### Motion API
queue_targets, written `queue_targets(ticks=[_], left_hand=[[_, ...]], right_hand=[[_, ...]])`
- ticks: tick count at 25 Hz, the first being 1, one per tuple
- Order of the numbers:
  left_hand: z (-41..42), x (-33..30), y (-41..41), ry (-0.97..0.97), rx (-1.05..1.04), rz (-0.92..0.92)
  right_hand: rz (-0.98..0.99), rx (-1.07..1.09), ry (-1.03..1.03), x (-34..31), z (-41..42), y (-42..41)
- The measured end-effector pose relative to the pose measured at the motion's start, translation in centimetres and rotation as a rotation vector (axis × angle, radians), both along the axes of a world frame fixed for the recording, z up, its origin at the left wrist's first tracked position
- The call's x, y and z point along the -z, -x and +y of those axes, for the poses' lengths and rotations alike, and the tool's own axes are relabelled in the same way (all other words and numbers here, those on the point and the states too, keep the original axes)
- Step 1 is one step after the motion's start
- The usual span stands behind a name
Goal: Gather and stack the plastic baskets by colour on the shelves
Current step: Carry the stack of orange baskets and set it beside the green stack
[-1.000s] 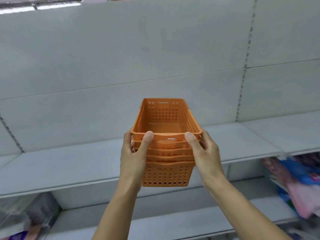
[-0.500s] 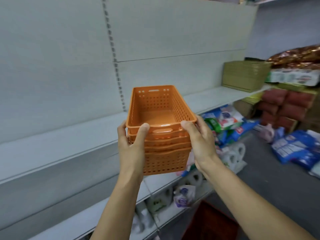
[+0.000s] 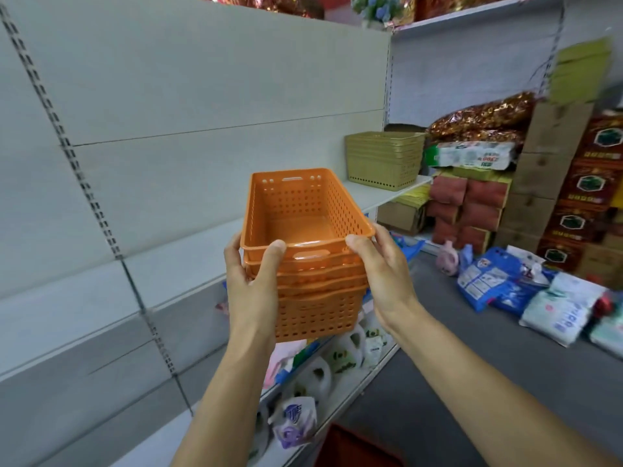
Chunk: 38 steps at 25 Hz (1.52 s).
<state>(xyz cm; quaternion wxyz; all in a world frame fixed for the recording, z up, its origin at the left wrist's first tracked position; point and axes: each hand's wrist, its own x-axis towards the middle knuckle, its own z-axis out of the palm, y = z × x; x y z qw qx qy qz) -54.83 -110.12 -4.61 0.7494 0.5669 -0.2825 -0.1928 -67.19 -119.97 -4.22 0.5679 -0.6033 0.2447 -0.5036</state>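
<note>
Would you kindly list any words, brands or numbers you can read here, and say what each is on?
Nothing reads with certainty.
White packet beside the green baskets: red print, blurred.
Blue and white bags on the floor: print too small.
Pouch on the bottom shelf: logo blurred.
Orange baskets: no text.

Glossy perforated plastic is seen in the orange baskets [image 3: 305, 244]; beyond them, a matt white shelf [image 3: 377, 193].
</note>
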Motion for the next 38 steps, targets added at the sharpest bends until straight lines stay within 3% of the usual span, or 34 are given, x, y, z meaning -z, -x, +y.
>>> queue_targets(ticks=[16,25,27,34,38], left_hand=[[-29.8,-1.8,0.5,0.009,-0.052,0.031],[-47.1,-1.9,-0.2,-0.114,-0.133,-0.037],[-51.2,-2.4,-0.6,-0.17,-0.125,-0.077],[-61.0,-2.9,-2.8,-0.222,-0.174,-0.059],[-64.0,-3.1,-3.9,-0.222,-0.208,-0.071]], right_hand=[[0.008,-0.091,-0.048,-2.3,-29.7,0.5],[0.119,-0.19,-0.014,-1.7,-49.4,-1.2],[0.228,-0.076,0.088,-2.3,-54.5,-1.6],[0.531,0.277,0.998,-2.7,-65.7,-5.0],[0.719,0.284,1.176,-2.4,-69.7,-6.9]])
